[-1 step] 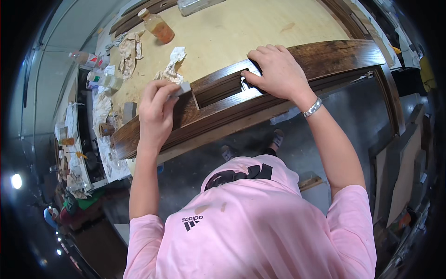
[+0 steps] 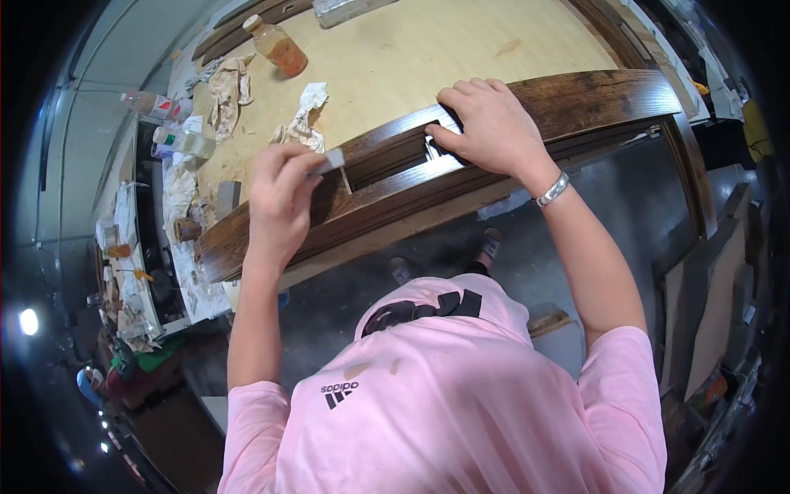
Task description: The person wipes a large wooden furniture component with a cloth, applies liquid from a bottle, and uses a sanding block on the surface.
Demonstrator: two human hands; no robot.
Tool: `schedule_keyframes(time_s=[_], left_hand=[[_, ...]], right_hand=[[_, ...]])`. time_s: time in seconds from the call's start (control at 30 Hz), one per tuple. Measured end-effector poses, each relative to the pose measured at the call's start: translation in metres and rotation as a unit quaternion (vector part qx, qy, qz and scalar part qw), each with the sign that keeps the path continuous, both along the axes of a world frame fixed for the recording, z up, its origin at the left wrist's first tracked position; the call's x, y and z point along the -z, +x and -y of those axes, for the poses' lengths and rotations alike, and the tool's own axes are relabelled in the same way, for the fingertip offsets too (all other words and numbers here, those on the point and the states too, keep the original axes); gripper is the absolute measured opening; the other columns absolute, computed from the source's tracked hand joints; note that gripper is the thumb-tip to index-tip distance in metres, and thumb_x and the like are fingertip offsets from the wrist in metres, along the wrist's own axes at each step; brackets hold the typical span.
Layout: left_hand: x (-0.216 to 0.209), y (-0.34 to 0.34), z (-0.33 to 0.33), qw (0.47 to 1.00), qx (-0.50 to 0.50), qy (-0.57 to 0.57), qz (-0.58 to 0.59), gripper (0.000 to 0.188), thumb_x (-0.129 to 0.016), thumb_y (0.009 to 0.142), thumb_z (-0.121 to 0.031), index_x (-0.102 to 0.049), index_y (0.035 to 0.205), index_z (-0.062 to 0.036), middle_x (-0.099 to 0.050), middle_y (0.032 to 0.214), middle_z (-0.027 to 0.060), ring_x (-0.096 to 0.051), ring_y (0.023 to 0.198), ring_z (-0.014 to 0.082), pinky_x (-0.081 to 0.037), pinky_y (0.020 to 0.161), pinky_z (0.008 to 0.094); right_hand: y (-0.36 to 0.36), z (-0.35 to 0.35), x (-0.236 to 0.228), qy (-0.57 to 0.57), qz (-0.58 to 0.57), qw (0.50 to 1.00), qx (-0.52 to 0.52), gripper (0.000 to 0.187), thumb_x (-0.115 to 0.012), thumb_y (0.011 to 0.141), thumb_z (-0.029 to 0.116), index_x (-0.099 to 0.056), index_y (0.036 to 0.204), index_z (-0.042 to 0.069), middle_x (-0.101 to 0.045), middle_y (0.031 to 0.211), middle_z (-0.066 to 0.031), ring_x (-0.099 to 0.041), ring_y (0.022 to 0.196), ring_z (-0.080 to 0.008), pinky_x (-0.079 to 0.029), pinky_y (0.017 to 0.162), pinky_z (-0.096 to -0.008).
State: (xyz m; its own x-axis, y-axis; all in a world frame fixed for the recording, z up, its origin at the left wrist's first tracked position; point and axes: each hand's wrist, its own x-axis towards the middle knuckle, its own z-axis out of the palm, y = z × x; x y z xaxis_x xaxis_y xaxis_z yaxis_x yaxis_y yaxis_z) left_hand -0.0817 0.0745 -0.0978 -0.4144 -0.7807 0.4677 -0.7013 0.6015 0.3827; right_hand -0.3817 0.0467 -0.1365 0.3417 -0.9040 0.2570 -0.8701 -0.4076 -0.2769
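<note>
A dark brown wooden frame piece (image 2: 592, 105) with a long rectangular slot (image 2: 387, 165) lies across the near side of the work table. My left hand (image 2: 280, 193) is closed, pinching a small grey sanding block (image 2: 332, 160) between thumb and fingers. The block is just at the left end of the slot; whether it touches the wood I cannot tell. My right hand (image 2: 494, 128) grips the frame at the slot's right end. Its fingers lie over the far rail and the thumb is at the opening.
The pale table top (image 2: 428, 49) holds a glass bottle of orange liquid (image 2: 284, 53), crumpled stained cloths (image 2: 230, 90), white paper (image 2: 311, 107) and another grey block (image 2: 229, 198). Plastic bottles (image 2: 185, 144) lie at the left edge. Dark boards (image 2: 716, 288) lean at right.
My left hand and the sanding block have shifted slightly to the right, and the hand has turned a little. My right hand stays in place on the frame.
</note>
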Motion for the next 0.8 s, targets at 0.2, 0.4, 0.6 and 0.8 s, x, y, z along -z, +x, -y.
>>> schedule_keyframes(time_s=[0.2, 0.4, 0.6, 0.8], left_hand=[[-0.001, -0.001, 0.003, 0.999, -0.019, -0.028, -0.004, 0.027, -0.067, 0.075, 0.012, -0.066, 0.099, -0.0005, -0.060, 0.096, 0.0134, -0.061, 0.088, 0.0324, -0.050, 0.074, 0.0398], [-0.006, 0.021, 0.006, 0.978, -0.070, 0.054, -0.191, 0.020, -0.066, 0.087, 0.005, -0.067, 0.106, 0.0006, -0.067, 0.107, 0.0072, -0.063, 0.099, 0.0174, -0.048, 0.090, 0.0283], [0.039, 0.109, 0.013, 0.887, -0.223, 0.142, -0.379, 0.023, -0.065, 0.094, -0.002, -0.064, 0.116, 0.0052, -0.067, 0.110, 0.0092, -0.061, 0.105, 0.0146, -0.046, 0.096, 0.0282], [0.052, 0.123, 0.005, 0.769, -0.183, 0.119, -0.600, 0.021, -0.061, 0.096, 0.001, -0.061, 0.117, 0.0059, -0.063, 0.109, 0.0088, -0.060, 0.100, 0.0140, -0.049, 0.091, 0.0263]], right_hand=[[0.000, 0.003, 0.000, -0.004, 0.004, 1.000, 0.001, 0.039, -0.062, 0.088, 0.039, -0.066, 0.105, 0.004, -0.066, 0.099, -0.0131, -0.060, 0.102, -0.0297, -0.042, 0.101, -0.0398], [-0.008, 0.002, -0.004, -0.037, -0.004, 0.999, -0.001, 0.038, -0.063, 0.087, 0.040, -0.066, 0.100, 0.004, -0.066, 0.098, -0.0129, -0.060, 0.102, -0.0307, -0.043, 0.099, -0.0400], [-0.002, 0.006, -0.010, 0.058, -0.005, 0.998, -0.007, 0.043, -0.064, 0.087, 0.044, -0.068, 0.100, 0.003, -0.067, 0.098, -0.0138, -0.061, 0.103, -0.0299, -0.043, 0.098, -0.0394], [0.061, 0.072, -0.032, 0.126, 0.087, 0.986, -0.071, 0.040, -0.066, 0.089, 0.034, -0.067, 0.108, -0.002, -0.065, 0.109, -0.0201, -0.060, 0.107, -0.0374, -0.049, 0.094, -0.0437]])
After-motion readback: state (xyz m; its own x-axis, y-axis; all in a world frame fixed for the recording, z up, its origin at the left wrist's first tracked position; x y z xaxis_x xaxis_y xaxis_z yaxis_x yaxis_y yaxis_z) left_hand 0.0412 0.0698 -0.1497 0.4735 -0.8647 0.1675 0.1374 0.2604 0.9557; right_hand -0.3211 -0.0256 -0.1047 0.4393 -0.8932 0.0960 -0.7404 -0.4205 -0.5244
